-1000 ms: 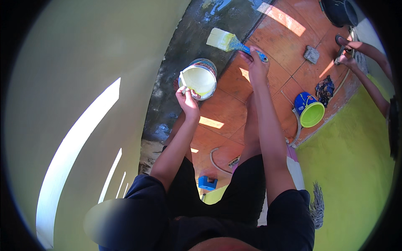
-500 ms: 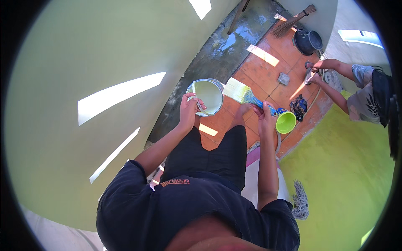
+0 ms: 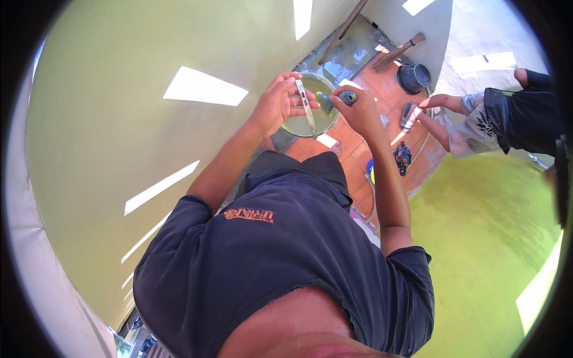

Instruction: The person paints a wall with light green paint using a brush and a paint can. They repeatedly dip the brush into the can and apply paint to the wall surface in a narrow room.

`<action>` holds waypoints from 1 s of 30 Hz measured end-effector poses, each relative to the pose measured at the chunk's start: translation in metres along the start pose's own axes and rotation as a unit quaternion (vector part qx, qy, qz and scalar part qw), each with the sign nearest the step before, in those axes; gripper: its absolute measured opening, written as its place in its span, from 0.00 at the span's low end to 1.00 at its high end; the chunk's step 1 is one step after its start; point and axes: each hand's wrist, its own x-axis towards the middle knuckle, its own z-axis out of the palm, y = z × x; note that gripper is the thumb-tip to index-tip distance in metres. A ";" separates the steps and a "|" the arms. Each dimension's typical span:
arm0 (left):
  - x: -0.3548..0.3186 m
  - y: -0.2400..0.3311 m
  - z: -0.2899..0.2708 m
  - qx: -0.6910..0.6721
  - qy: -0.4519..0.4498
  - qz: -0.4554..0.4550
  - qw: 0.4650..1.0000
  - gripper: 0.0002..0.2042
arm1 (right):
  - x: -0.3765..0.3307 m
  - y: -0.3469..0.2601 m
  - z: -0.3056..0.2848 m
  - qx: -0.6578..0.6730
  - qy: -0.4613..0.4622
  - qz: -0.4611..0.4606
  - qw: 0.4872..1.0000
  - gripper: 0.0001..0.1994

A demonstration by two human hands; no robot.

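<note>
A round paint bucket point(image 3: 332, 126) with pale paint inside hangs in front of me. My left hand point(image 3: 276, 106) is closed on its flat whitish handle point(image 3: 306, 107), which crosses over the bucket's mouth. Gripped in my right hand point(image 3: 360, 113) is a wide paintbrush point(image 3: 325, 103) with a speckled blue handle. It points into the bucket, and its bristles are mostly out of sight there. Behind my right forearm, a small yellow-green pail point(image 3: 372, 172) is mostly hidden.
A pale wall point(image 3: 89, 155) rises on my left, a yellow-green surface point(image 3: 489, 209) on the right. Ahead on orange tiles point(image 3: 352, 152) are a broom point(image 3: 399, 52), a black tub point(image 3: 413, 79) and a dark crumpled bag point(image 3: 403, 157). Another person point(image 3: 477, 122) is at the right.
The brush has gone from beside the bucket, bristles in view, to inside it. Both hands and the bucket are now higher in the picture, and my right hand is closer to my left.
</note>
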 end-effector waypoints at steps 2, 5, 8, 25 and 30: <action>-0.004 0.016 0.001 0.003 -0.021 0.022 1.000 0.20 | 0.019 -0.018 0.012 -0.109 -0.045 -0.020 0.993 0.10; -0.007 0.034 0.012 -0.009 -0.037 0.037 0.999 0.22 | 0.044 -0.034 0.020 -0.167 -0.082 -0.085 0.979 0.10; -0.013 0.048 0.023 -0.021 -0.059 0.065 0.996 0.23 | 0.060 -0.039 0.027 -0.215 -0.131 -0.112 0.961 0.08; -0.036 0.072 0.054 -0.018 -0.059 0.116 0.991 0.23 | 0.026 -0.084 -0.018 -0.094 0.021 -0.104 0.990 0.10; -0.036 0.056 0.066 -0.001 -0.071 0.118 0.990 0.23 | -0.008 -0.081 -0.036 -0.051 0.080 -0.082 0.992 0.10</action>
